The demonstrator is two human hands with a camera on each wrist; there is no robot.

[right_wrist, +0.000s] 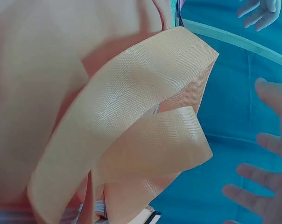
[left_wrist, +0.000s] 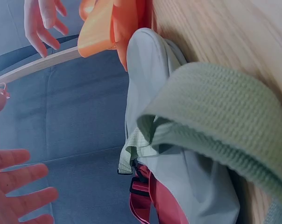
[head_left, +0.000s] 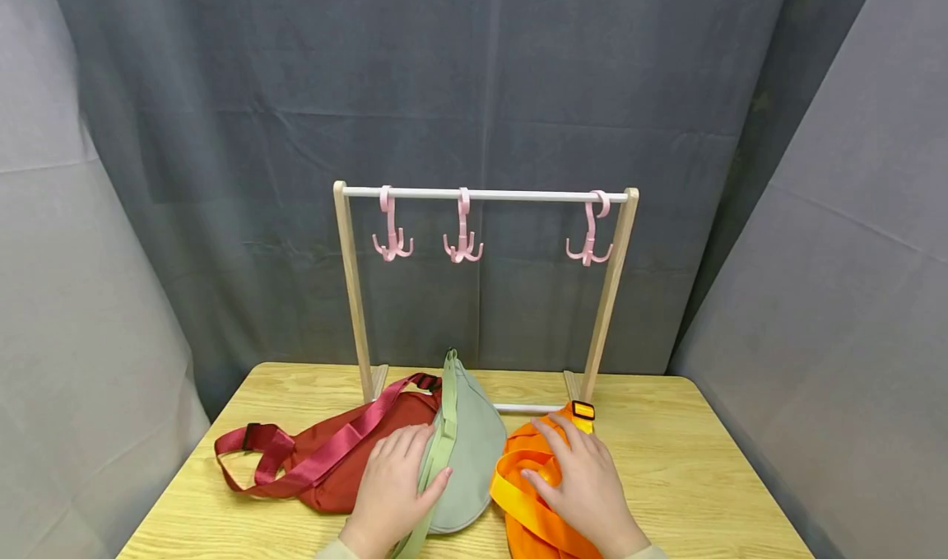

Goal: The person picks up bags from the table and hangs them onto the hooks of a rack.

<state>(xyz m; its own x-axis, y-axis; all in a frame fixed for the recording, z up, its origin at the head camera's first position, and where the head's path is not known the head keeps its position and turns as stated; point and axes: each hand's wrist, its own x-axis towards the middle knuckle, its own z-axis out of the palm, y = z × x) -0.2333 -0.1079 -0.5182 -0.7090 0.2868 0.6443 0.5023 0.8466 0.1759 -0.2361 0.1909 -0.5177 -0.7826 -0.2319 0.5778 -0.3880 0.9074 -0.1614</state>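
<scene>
My left hand (head_left: 396, 485) is open over the red waist bag (head_left: 336, 493) and the light green strap of a sage green waist bag (head_left: 474, 452). Its fingers (left_wrist: 24, 179) are spread apart from the green bag in the left wrist view. To the right, my right hand (head_left: 585, 485) is open above an orange waist bag (head_left: 526, 440) with a looped yellow-orange strap (head_left: 526, 505). Spread fingers (right_wrist: 257, 177) stand away from that strap in the right wrist view. Neither hand grips anything. The green bag partly covers the red one.
Behind the bags stands a rack with wooden posts (head_left: 351, 287) and a white top bar (head_left: 526, 196). Three pink hooks hang from it: a left hook (head_left: 391, 234), a middle hook (head_left: 463, 234) and a right hook (head_left: 589, 234). Grey cloth surrounds the wooden table (head_left: 689, 468).
</scene>
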